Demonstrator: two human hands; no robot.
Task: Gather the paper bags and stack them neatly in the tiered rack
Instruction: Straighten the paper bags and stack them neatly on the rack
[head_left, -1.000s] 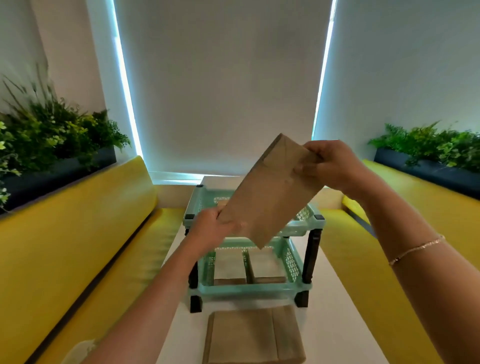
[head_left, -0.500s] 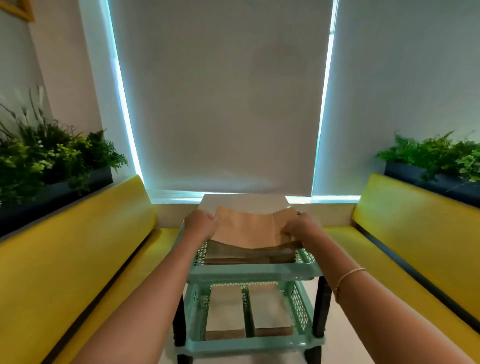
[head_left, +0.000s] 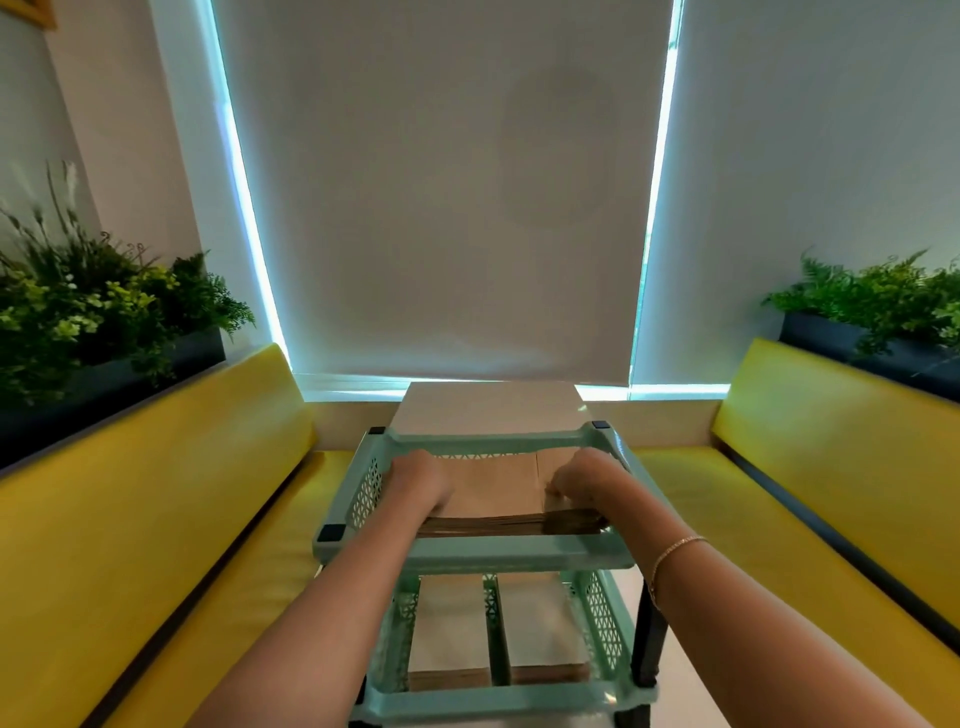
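Both my hands sit on the stack of flat brown paper bags (head_left: 498, 493) in the top tier of the mint-green plastic tiered rack (head_left: 467, 553); left hand (head_left: 418, 480) presses its left end, fingers hidden, right hand (head_left: 582, 480) curls fingers onto the right end. Bags look light, floppy, slide-prone, so best held by the edges. More lie in the tier below.

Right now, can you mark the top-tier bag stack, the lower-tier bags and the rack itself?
top-tier bag stack (head_left: 493, 491), head view, on the flat upper face between the hands.
lower-tier bags (head_left: 452, 623), head view, on the left pile's top sheet.
rack (head_left: 519, 555), head view, on the upper tier's front rim.
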